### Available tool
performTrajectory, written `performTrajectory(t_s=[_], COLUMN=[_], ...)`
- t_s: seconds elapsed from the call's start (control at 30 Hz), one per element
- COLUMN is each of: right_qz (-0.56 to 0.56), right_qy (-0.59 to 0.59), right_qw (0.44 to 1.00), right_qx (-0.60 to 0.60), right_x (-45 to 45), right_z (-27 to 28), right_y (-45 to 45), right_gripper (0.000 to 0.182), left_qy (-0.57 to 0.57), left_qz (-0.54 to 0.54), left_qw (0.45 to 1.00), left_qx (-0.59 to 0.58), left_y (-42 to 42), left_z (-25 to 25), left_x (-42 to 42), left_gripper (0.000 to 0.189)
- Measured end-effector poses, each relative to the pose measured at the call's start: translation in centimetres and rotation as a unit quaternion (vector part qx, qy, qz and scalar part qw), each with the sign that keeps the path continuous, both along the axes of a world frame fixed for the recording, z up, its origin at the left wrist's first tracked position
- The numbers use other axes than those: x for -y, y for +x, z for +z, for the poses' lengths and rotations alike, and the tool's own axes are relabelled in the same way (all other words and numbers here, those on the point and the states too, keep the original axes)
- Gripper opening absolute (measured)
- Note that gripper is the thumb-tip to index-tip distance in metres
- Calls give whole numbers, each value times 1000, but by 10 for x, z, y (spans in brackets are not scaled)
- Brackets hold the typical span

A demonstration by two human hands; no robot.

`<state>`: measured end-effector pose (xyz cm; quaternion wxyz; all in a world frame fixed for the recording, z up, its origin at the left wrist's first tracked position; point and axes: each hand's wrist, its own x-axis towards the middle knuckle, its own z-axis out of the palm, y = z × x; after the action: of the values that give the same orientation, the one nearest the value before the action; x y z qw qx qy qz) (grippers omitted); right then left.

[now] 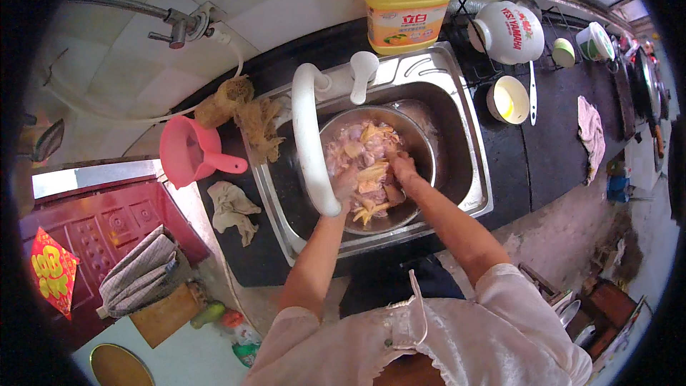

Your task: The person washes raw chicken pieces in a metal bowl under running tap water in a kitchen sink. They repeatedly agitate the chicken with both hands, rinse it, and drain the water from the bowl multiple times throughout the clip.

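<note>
A round metal basin [432, 163] stands in the steel sink [478, 171], full of raw chicken pieces [370, 145]; yellow feet show near its lower edge. My left hand [345, 185] is in the basin at the left side of the meat, partly behind the white faucet spout [311, 145]. My right hand [401, 167] reaches in from the right, its fingers down among the pieces. Whether either hand grips a piece cannot be made out. The faucet's lever [364, 75] is behind the basin.
Left of the sink are a pink plastic dipper [187, 153], loofah fibre [260, 128] and a rag [230, 206]. A yellow detergent jug [410, 10] stands behind. At right are a small bowl [509, 101], a white-handled utensil [533, 96], a dish rack and a pink cloth [590, 136].
</note>
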<state>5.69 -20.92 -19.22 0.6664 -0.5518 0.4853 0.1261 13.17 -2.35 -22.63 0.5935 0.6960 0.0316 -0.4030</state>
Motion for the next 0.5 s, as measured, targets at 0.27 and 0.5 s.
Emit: performTrajectory(t_s=[0.27, 0.5], right_qz=[-34, 161], right_qy=[282, -315], right_qw=[958, 927], right_qx=[35, 125], right_x=[-27, 5], right_z=[128, 69], right_y=[14, -20], right_gripper=[49, 45], left_qy=[72, 76], left_qz=[-51, -103], left_qw=[996, 975], left_qx=[-27, 183], left_y=[5, 7], left_z=[91, 123], left_x=[15, 19], left_gripper=[61, 55])
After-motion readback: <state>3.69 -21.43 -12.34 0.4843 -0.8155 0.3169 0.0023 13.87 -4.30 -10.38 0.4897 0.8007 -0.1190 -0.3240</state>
